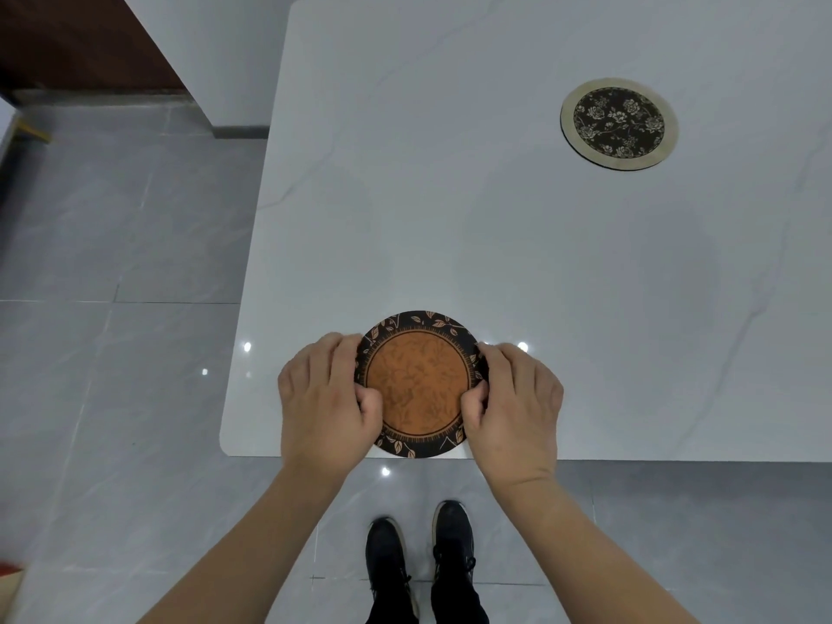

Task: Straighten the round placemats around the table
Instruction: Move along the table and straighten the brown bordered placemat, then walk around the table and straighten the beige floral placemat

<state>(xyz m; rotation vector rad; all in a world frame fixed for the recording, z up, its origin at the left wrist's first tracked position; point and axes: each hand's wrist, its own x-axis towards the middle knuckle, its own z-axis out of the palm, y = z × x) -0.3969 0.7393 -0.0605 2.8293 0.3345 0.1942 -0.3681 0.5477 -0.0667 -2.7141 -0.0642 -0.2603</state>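
A round placemat (421,382) with an orange centre and a black leaf-patterned border lies at the near edge of the white marble table (495,227). Its front rim reaches the table's edge. My left hand (326,396) grips its left side, thumb on top and fingers curled over the rim. On the opposite side my right hand (513,398) holds it the same way. A second round placemat (619,123), black with pale flowers and a beige rim, lies flat at the far right of the table, apart from both hands.
The table's rounded left corner (227,443) is just left of my left hand. Grey glossy floor tiles (112,353) lie to the left and in front. My black shoes (418,565) stand close to the table's edge. A white wall and brown cabinet (81,38) are at the far left.
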